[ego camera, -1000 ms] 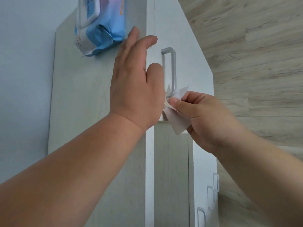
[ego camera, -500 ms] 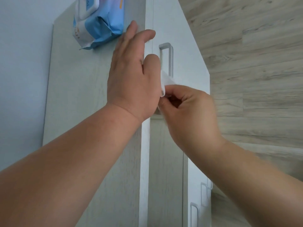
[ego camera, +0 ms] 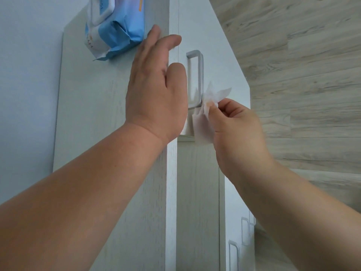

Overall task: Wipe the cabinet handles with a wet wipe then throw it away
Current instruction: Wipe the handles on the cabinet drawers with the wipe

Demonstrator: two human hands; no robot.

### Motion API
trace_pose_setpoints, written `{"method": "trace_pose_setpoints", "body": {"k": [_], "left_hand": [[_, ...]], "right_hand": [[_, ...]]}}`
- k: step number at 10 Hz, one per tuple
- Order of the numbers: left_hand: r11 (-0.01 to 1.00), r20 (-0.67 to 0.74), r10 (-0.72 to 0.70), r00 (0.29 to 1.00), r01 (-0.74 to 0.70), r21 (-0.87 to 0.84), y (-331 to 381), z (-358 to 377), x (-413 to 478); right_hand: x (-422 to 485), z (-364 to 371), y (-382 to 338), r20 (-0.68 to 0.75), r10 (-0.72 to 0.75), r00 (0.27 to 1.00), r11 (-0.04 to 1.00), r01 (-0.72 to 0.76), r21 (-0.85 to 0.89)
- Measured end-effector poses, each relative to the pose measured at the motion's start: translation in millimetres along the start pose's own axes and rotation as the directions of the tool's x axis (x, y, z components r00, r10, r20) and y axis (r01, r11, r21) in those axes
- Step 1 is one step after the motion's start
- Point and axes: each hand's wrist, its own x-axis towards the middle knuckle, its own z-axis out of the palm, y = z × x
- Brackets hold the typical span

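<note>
**Wiping under way at the top handle**

Wiping is the step in hand. The right hand [ego camera: 238,130] pinches the wet wipe [ego camera: 210,106] between thumb and fingertips, and the wipe is bunched against the near end of the top handle [ego camera: 201,75]. The left hand [ego camera: 156,90] lies flat with straight fingers on the cabinet [ego camera: 88,114], grasping nothing, just beside the blue wipes pack [ego camera: 117,26]. Next, I judge, the wipe should slide along the bar with the pinch kept firm so it does not slip off. After that comes a reach down to the lower handles [ego camera: 234,255]. No bin is in view.
</note>
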Motion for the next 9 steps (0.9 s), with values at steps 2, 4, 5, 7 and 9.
{"method": "trace_pose_setpoints", "body": {"k": [2,4,5,7,9], "left_hand": [[1.0,0.003,-0.007,1.0,0.007,0.028,2.7,-0.4,-0.4],[0.998,0.011,-0.012,1.0,0.012,0.061,5.8,-0.4,-0.9],[0.999,0.007,-0.008,1.0,0.008,0.052,5.5,-0.3,-0.1],[0.996,-0.001,-0.031,1.0,0.031,0.088,5.9,2.4,-0.6],[0.961,-0.02,-0.057,0.998,0.06,0.269,13.4,3.5,-10.7]], "right_hand": [[7.9,10.2,8.4,0.162,-0.047,0.986,0.998,0.053,-0.031],[9.8,-12.5,0.8,0.22,0.043,0.975,0.977,0.005,-0.211],[0.9,-26.1,9.7,0.249,0.108,0.962,0.983,-0.065,-0.172],[0.9,-58.2,10.2,0.213,0.15,0.965,0.969,-0.101,-0.224],[-3.2,-82.0,-3.1,0.246,0.097,0.964,0.899,0.022,-0.438]]}}
